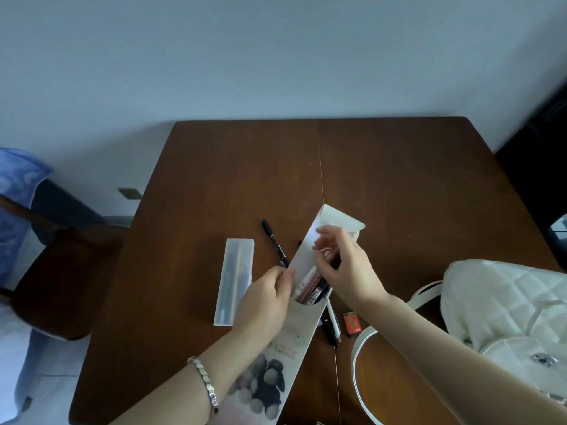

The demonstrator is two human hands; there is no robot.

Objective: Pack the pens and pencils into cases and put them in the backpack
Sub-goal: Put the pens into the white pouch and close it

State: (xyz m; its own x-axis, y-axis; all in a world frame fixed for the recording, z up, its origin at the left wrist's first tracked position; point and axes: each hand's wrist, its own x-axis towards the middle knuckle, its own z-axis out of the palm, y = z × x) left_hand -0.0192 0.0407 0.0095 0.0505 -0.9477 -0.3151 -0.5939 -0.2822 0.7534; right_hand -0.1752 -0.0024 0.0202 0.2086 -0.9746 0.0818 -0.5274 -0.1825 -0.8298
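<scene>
table (399,179): showing dark brown wood grain
box case (234,280): reading frosted clear, dark shapes showing through
pouch case (299,329): showing milky white, with a dark and mauve round-blob print at the near end
pens (310,286): showing reddish-brown, black, white
marker (274,242): reading black
backpack (497,299): showing cream white, diamond quilting
small box (353,323): reading orange-red
bracelet (205,382): showing silver

- Upper half of table (399,179): bare wood, wide open.
- Centre: open case (306,250) lies diagonally, left hand (265,299) gripping its edge, right hand (346,265) pinching pens (310,285) over it.
- Left of it: closed case (234,282) and black pen (274,242), narrow gap between.
- Lower right: loose pens (329,331), orange box (352,323), backpack (506,302) and strap (356,363) crowd the edge.
- Far left: chair (61,271).
</scene>
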